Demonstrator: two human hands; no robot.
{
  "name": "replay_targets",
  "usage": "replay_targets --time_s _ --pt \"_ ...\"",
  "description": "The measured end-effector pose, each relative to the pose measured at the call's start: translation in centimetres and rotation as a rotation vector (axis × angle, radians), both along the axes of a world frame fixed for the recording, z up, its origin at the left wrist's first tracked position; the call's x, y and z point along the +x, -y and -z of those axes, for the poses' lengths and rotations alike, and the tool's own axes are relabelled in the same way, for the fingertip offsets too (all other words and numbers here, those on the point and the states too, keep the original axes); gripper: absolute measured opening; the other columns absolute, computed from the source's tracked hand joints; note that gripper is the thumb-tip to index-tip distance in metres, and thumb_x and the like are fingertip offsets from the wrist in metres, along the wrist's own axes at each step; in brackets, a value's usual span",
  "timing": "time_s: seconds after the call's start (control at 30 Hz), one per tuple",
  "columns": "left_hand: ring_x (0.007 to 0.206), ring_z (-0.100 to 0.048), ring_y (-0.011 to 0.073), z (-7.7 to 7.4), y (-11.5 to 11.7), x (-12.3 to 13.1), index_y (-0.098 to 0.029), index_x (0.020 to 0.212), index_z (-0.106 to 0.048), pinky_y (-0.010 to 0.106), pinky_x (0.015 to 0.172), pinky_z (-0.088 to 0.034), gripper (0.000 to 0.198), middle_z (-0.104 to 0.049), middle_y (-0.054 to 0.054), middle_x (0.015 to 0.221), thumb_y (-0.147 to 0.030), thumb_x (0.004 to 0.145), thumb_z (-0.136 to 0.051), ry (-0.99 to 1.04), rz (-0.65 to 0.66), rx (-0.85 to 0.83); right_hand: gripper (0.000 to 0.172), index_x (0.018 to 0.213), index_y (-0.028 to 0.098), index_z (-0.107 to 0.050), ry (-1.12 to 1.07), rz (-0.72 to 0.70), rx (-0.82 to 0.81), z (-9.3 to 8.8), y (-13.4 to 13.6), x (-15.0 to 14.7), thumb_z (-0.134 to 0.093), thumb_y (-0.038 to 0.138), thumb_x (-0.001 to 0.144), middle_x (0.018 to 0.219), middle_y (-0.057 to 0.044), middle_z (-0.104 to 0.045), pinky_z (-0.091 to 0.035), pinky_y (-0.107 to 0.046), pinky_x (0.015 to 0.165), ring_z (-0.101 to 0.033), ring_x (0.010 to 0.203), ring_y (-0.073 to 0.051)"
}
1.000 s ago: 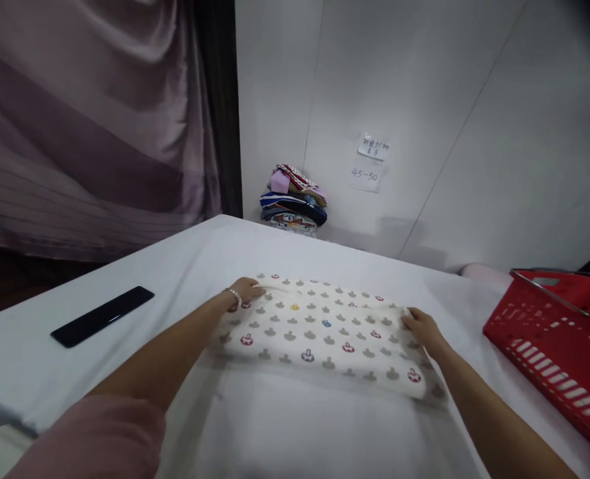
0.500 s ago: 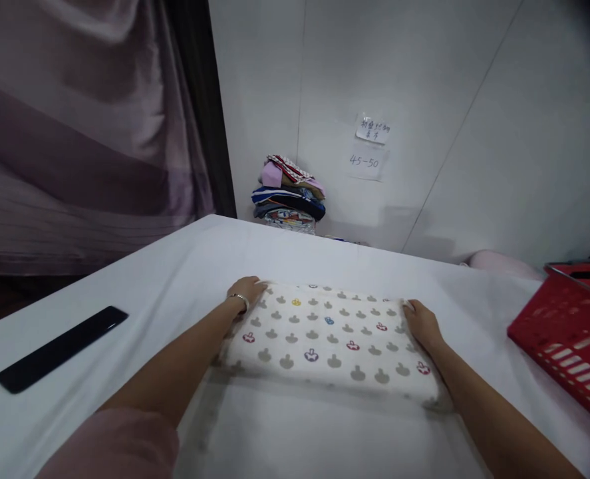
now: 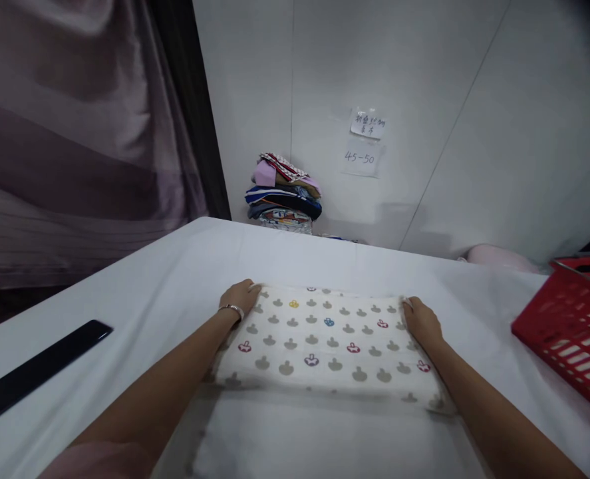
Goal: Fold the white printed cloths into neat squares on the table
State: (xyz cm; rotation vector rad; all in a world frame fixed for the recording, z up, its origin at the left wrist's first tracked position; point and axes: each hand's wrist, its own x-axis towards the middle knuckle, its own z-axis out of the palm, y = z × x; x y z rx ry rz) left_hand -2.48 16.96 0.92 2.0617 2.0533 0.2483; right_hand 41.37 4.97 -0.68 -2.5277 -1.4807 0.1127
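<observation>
A white cloth (image 3: 312,340) printed with grey and coloured apple-like shapes stretches between my two hands, partly folded into a wide band. My left hand (image 3: 240,297), with a bracelet at the wrist, pinches its far left corner. At the far right corner, the fingers of my right hand (image 3: 422,322) are closed on the same cloth. The band looks fairly flat, low over the white-covered table (image 3: 285,256). A plain pale layer extends from its near edge toward me; I cannot tell whether this is the cloth's underside or the table cover.
A long dark flat strip (image 3: 40,369) lies on the table at the left. To the right stands a red plastic basket (image 3: 569,313) with a handle. Folded fabrics (image 3: 285,193) are piled beyond the far edge, by the wall with two paper notes (image 3: 362,156). A curtain (image 3: 85,133) hangs at left.
My left hand has shifted slightly left, drawing the cloth a little wider and tauter. My right hand keeps its hold in nearly the same place. The camera view has turned slightly.
</observation>
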Motion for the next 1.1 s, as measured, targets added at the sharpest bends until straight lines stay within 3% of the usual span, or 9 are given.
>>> replay_targets --time_s 0.13,0.27,0.37,0.53,0.7,0.8,1.0,1.1 --pt "0.092 -0.059 0.0262 -0.7 0.4 0.0 -0.020 0.092 -0.060 0.033 0.070 -0.042 0.038 -0.064 0.012 0.101 -0.044 0.084 -0.032 -0.085 0.037 0.010 0.038 0.110 0.017 -0.053 -0.004 -0.004 -0.009 -0.1 -0.1 0.0 -0.028 0.036 0.090 0.101 -0.013 -0.063 -0.040 -0.031 0.071 -0.059 0.091 -0.024" --pt "0.102 -0.055 0.0236 -1.5 0.3 0.9 -0.021 0.110 -0.056 0.031 0.080 -0.041 0.037 -0.060 0.009 0.115 -0.039 0.080 -0.042 -0.120 0.131 0.008 0.040 0.116 0.016 -0.050 -0.012 0.011 -0.007 -0.1 -0.2 -0.1 -0.028 0.036 0.089 0.101 -0.014 -0.063 -0.041 -0.033 0.071 -0.059 0.091 -0.025" --pt "0.107 -0.053 0.0240 -1.9 0.1 2.2 -0.021 0.117 -0.053 0.033 0.086 -0.039 0.046 -0.058 0.008 0.119 -0.045 0.078 -0.047 -0.124 0.199 -0.001 0.044 0.124 0.018 -0.045 -0.045 0.037 0.010 0.1 -0.2 0.0 -0.030 0.038 0.088 0.103 -0.014 -0.063 -0.041 -0.033 0.073 -0.059 0.092 -0.026" --pt "0.099 -0.056 0.0256 -1.4 -0.4 4.0 -0.018 0.101 -0.061 0.035 0.084 -0.038 0.043 -0.063 0.009 0.106 -0.051 0.076 -0.050 -0.123 0.375 0.059 0.048 0.126 0.021 -0.044 -0.113 0.054 0.071 0.5 0.0 0.3 -0.033 0.045 0.086 0.102 -0.013 -0.063 -0.041 -0.032 0.074 -0.059 0.093 -0.026" --pt "0.083 -0.059 0.0198 0.7 -1.4 3.5 -0.022 0.091 -0.061 0.028 0.068 -0.040 0.037 -0.066 0.004 0.091 -0.052 0.079 -0.045 0.083 0.215 0.025 0.047 0.123 0.023 -0.048 -0.124 0.099 0.096 0.7 0.0 0.4 -0.032 0.048 0.086 0.099 -0.011 -0.064 -0.042 -0.031 0.073 -0.059 0.091 -0.025" --pt "0.083 -0.059 0.0179 1.4 -1.7 3.1 -0.023 0.091 -0.061 0.026 0.068 -0.040 0.035 -0.066 0.002 0.090 -0.051 0.082 -0.042 0.090 0.220 0.042 0.047 0.121 0.022 -0.049 -0.087 0.094 0.071 0.7 0.0 0.1 -0.031 0.047 0.087 0.098 -0.011 -0.065 -0.042 -0.032 0.073 -0.059 0.091 -0.025" --pt "0.094 -0.057 0.0206 0.2 -1.0 3.8 -0.021 0.095 -0.062 0.031 0.080 -0.039 0.032 -0.065 0.005 0.100 -0.042 0.085 -0.040 -0.033 0.277 0.114 0.045 0.121 0.019 -0.049 0.005 0.028 -0.017 0.1 -0.2 0.0 -0.028 0.042 0.089 0.101 -0.013 -0.064 -0.043 -0.034 0.071 -0.060 0.089 -0.026" --pt "0.110 -0.049 0.0227 -0.8 0.4 4.6 -0.019 0.111 -0.056 0.037 0.093 -0.033 0.032 -0.058 0.008 0.116 -0.032 0.085 -0.043 -0.073 0.308 0.173 0.042 0.123 0.015 -0.047 0.040 -0.027 -0.019 -0.7 -0.3 -0.2 -0.032 0.034 0.088 0.112 -0.016 -0.060 -0.043 -0.037 0.078 -0.056 0.100 -0.029"
